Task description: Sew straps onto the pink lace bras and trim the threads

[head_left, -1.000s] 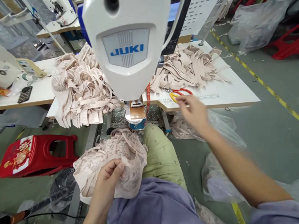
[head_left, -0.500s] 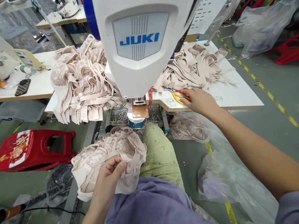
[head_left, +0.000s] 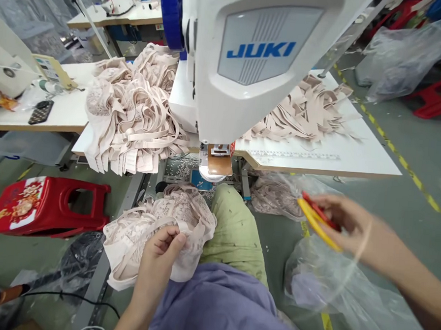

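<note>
Beige lace bras point(head_left: 135, 244) lie bunched on my lap, spilling over to the left. My left hand point(head_left: 160, 255) is closed on the edge of a bra there, thumb against fingers. Off to the right, above the floor, my right hand point(head_left: 365, 231) grips scissors point(head_left: 319, 224) by their red and yellow handles. That hand is smeared by motion, and the blades cannot be made out. A thin pale loop, also blurred, hangs by the right wrist. In front of me stands a white sewing machine point(head_left: 209, 105), its brown plate point(head_left: 219, 166) bare under the head.
A heap of beige bras point(head_left: 130, 116) covers the table left of the machine. Beige fabric strips point(head_left: 304, 113) are piled on the white table point(head_left: 368, 158) to the right. A red stool point(head_left: 55, 205) is at lower left, and a clear plastic bag point(head_left: 311, 273) lies at right.
My right hand has lifted the scissors off the right table and drawn them back toward me, to the right. The left hand keeps its hold. The view has shifted slightly.
</note>
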The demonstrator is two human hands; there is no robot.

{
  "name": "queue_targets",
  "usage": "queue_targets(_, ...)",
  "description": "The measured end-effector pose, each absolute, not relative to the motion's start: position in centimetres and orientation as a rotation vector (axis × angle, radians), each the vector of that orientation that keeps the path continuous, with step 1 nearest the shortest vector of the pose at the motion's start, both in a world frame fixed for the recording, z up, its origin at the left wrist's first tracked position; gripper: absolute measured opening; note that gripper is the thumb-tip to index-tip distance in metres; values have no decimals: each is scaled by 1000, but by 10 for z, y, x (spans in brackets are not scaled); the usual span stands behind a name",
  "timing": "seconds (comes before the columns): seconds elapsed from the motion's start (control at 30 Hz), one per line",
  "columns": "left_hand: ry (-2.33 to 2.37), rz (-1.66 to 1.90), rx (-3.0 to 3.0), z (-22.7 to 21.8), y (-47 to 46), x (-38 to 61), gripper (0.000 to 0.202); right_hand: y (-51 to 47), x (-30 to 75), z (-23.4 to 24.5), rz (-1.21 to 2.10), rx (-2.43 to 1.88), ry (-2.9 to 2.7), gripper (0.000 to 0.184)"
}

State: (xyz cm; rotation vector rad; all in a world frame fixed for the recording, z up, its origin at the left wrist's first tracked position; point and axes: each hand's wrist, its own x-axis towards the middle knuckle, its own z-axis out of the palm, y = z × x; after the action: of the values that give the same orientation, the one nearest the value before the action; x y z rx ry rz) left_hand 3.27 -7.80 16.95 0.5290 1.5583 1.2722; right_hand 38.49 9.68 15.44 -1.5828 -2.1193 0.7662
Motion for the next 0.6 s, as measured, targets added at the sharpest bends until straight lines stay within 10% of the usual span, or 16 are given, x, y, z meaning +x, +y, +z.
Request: queue_targets(0.6, 1480, 1515, 141, 160, -76, 55, 28, -32, 250, 131, 914, -885, -2235, 36)
